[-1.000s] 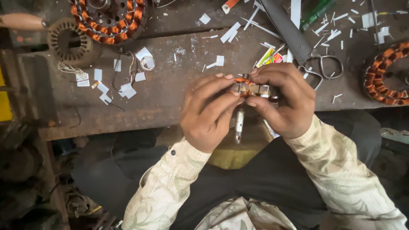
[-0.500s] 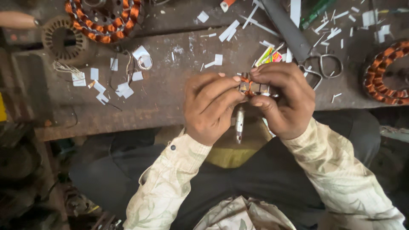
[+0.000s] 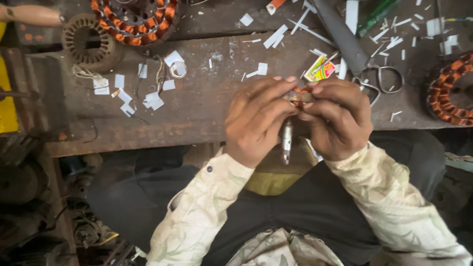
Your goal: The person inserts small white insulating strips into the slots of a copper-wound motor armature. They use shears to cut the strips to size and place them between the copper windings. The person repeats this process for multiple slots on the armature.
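Both hands meet over the near edge of the workbench (image 3: 197, 113), cupped around a small motor rotor (image 3: 297, 97) whose copper-wound head shows between the fingertips and whose metal shaft (image 3: 286, 140) hangs down toward the lap. The left hand (image 3: 256, 120) closes on the rotor from the left, fingers curled over its top; the right hand (image 3: 337, 118) pinches it from the right, thumb and forefinger tight on the windings. Against the views from a second and half a second ago, very little has moved: the hands sit in the same spot above the bench edge, the shaft points the same way, and only the fingertips seem to have shifted slightly on the copper, which suggests fine finger work on the winding, not a change of hold. Just beyond the right hand lie a small bright matchbox-like packet (image 3: 319, 70) and a pair of scissors (image 3: 379, 81). White paper strips (image 3: 276, 35) are scattered over the far bench. A copper-wound stator (image 3: 135, 17) sits far left, a bare stator core (image 3: 87, 42) beside it, and another wound stator (image 3: 451, 91) at the right edge
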